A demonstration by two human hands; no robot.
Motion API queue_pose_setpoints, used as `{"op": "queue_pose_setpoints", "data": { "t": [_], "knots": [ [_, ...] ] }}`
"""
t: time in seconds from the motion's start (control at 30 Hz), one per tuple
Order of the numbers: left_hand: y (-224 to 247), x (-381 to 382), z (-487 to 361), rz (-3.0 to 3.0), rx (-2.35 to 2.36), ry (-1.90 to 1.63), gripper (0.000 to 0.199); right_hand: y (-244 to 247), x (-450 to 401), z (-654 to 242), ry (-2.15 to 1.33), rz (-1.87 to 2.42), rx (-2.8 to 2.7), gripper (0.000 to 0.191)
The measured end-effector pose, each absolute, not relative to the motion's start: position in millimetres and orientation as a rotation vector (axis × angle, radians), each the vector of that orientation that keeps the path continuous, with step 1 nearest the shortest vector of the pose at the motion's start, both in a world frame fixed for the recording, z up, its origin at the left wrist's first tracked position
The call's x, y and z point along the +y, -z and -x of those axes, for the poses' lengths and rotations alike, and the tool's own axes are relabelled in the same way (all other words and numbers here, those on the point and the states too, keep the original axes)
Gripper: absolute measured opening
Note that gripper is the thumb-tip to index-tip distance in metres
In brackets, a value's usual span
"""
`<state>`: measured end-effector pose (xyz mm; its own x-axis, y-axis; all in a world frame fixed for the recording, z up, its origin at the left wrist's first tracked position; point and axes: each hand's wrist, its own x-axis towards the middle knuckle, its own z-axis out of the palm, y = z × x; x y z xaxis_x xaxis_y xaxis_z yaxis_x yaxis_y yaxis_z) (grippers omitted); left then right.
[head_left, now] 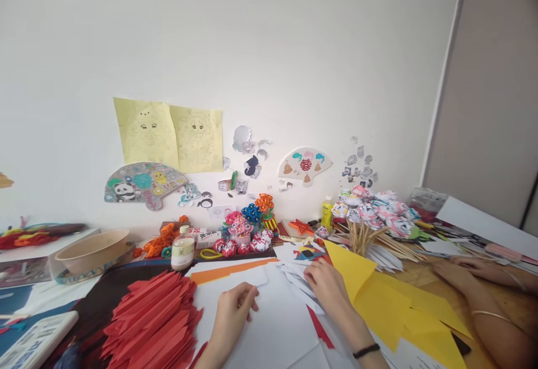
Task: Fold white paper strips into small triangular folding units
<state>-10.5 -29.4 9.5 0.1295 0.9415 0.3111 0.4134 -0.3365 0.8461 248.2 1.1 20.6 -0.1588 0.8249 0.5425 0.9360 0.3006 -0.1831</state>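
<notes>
My left hand (235, 312) is over the white paper sheets (273, 324), its fingers curled together; whatever they may hold is too small to make out. Further right, my right hand (328, 285) rests on a pile of white folded paper strips (294, 279), fingers bent around their edge. A big stack of red folded paper (155, 321) lies left of my left hand. Orange paper (231, 271) sticks out behind the white sheets, and yellow sheets (390, 307) spread to the right of my right hand. A red paper piece (320, 328) lies between the white sheets.
Another person's hands (458, 274) rest on the table at the right. A bottle (182, 250), paper flowers (252, 218) and a bunch of white-pink paper flowers on sticks (374, 212) stand at the back. A beige basin (92, 251) sits at the left.
</notes>
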Motion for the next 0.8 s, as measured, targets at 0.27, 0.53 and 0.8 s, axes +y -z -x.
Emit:
{"op": "queue_pose_setpoints", "data": {
  "t": [0.27, 0.53, 0.8],
  "knots": [
    [-13, -31, 17, -1.921, 1.42, -1.14, 0.041, -29, -7, -239, 0.291, 1.594, -1.928, 0.024],
    [3, -19, 28, -2.682, 2.0, -0.66, 0.023, -24, -6, -173, -0.13, 1.326, -1.978, 0.027],
    [6, -3, 39, -2.842, 1.953, -0.464, 0.021, -97, -94, -135, -0.559, 0.613, -1.568, 0.022]
  ]
}}
